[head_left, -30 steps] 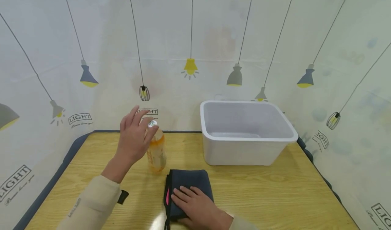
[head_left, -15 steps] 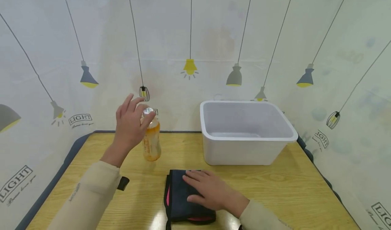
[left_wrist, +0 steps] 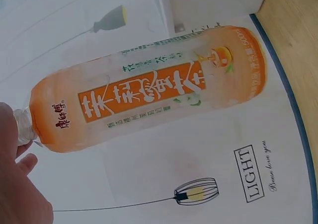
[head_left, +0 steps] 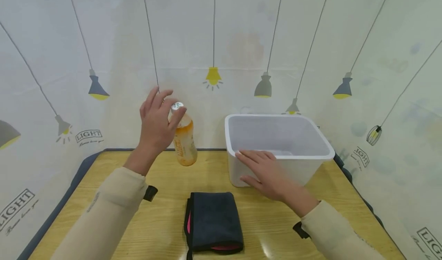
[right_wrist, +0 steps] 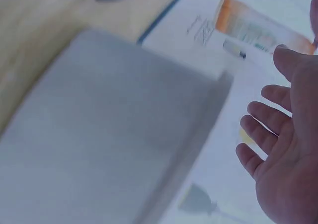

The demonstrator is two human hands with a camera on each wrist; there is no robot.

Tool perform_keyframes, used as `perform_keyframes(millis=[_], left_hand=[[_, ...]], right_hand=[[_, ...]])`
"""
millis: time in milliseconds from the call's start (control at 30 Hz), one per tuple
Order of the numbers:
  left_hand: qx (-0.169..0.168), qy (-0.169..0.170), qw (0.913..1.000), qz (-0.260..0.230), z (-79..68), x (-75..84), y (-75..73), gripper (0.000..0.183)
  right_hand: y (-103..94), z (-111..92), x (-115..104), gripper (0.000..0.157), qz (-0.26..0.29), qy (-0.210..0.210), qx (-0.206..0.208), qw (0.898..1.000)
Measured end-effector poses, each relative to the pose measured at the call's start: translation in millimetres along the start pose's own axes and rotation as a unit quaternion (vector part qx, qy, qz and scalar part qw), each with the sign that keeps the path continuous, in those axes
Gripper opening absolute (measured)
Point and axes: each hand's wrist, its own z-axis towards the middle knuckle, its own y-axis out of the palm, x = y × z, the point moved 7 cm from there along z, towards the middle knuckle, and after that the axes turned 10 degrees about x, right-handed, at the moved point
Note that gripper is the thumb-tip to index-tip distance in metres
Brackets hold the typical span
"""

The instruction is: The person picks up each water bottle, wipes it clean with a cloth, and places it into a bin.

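My left hand (head_left: 159, 124) pinches the white cap of a plastic drink bottle (head_left: 185, 143) with an orange-and-clear label. In the left wrist view the same bottle (left_wrist: 149, 87) is held by its neck, and its orange label panel shows. It hangs above the table, slightly tilted. My right hand (head_left: 266, 173) is in the air in front of the white bin (head_left: 269, 171), fingers extended, holding nothing. The right wrist view shows its palm and spread fingers near the bin wall (right_wrist: 114, 129). A folded dark navy cloth item (head_left: 215, 221) with black edging and pink inside lies at the table's front.
The wooden table (head_left: 165, 210) is enclosed by a pale curtain (head_left: 190, 30) printed with hanging lamps. The white bin stands at the back right, its open top facing up. A dark blue edge strip (head_left: 83, 168) runs round the table.
My left hand has raised the bottle off the table, moving it up and slightly right. My right hand has left the folded cloth item and moved right and forward to the bin.
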Motion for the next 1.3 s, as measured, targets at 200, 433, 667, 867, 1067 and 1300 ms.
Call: perform_keyframes(millis=[200,433,667,867,1067,1300], left_hand=[[0.062,0.030,0.9970,-0.034,19.1,31.5,-2.7,0.068],[0.093,0.003,0.9902,-0.104,37.2,56.6,-2.2,0.082],[0.087,-0.005,0.9841,-0.155,40.3,82.1,16.0,0.081],[0.069,-0.013,0.9810,-0.181,28.6,102.0,53.8,0.079],[0.035,-0.025,0.9860,-0.161,8.9,108.8,94.2,0.065],[-0.052,-0.051,0.9914,-0.108,-20.6,94.7,137.6,0.038]], right_hand=[[-27.1,-1,52,0.066,-0.069,0.047,-0.012,0.996],[-40.4,-28,123,0.070,-0.096,0.150,-0.076,0.981],[-45.5,-59,167,0.079,-0.089,0.236,-0.109,0.962],[-46.0,-78,189,0.090,-0.080,0.271,-0.123,0.951],[-47.7,-89,198,0.100,-0.072,0.296,-0.131,0.943],[-42.7,-99,205,0.103,-0.080,0.312,-0.149,0.935]])
